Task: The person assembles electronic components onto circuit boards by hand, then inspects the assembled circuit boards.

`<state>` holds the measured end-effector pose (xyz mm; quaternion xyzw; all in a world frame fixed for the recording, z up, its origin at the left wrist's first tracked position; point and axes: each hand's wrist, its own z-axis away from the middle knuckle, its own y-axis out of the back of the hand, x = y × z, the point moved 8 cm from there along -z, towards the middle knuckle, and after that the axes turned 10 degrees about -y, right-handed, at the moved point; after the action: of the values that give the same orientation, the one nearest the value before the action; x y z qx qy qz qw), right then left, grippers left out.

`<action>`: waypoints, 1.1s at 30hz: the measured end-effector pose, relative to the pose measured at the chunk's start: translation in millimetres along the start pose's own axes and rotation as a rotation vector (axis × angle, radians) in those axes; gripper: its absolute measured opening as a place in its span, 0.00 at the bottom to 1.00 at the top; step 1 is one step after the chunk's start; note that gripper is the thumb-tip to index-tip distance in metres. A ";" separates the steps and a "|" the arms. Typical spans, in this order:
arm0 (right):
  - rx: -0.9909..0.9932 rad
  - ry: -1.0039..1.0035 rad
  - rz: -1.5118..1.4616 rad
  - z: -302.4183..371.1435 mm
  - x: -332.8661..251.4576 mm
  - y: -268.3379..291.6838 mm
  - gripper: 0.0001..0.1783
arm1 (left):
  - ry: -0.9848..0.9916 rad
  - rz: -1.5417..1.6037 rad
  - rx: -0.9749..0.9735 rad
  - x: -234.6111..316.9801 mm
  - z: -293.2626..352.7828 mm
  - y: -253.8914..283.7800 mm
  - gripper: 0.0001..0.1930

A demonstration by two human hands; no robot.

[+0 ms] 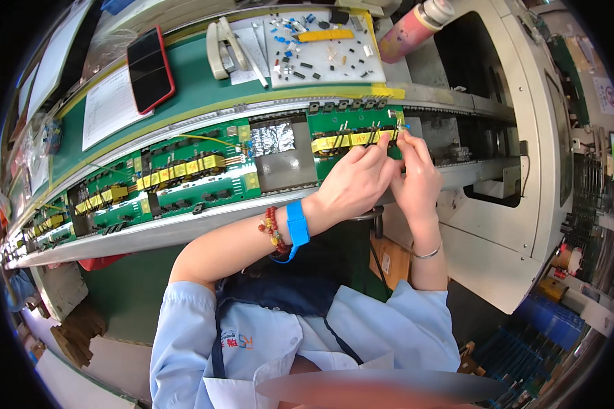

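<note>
My left hand (356,178), with a blue wrist strap (297,223) and beaded bracelets (273,228) behind it, reaches to the right end of a green circuit board (325,123). Its fingers are closed in a pinch there. Close beside it, my right hand (417,183) also has its fingers pressed together at that board's edge. What either hand pinches is too small or hidden to name. A tiny blue part (407,127) shows by the fingertips. Along the board runs a row of yellow-wrapped components (341,141) with black leads standing up.
More populated circuit boards (235,183) sit leftward in the rail conveyor (280,195). Behind it are a tray of loose components (327,65), a stapler (218,51), a red-cased phone (150,70), a paper sheet (112,102) and a pink bottle (416,31). A pale machine housing (518,238) stands right.
</note>
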<state>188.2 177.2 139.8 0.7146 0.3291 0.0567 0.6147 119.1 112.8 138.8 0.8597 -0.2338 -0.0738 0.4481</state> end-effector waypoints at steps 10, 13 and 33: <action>0.068 0.169 -0.257 22.7 -49.3 24.1 0.13 | 0.051 0.139 0.076 -0.8 99.8 97.1 0.16; -0.154 0.329 -0.342 35.8 -107.2 -2.7 0.16 | 0.123 0.019 0.202 -11.0 126.2 118.8 0.17; -0.414 0.093 0.001 35.6 -112.1 -75.8 0.33 | 0.173 0.126 0.303 -21.1 155.3 123.2 0.15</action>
<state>88.0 88.8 98.1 0.5697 0.3383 0.1565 0.7325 6.9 -51.9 144.9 0.9041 -0.2563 0.0646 0.3358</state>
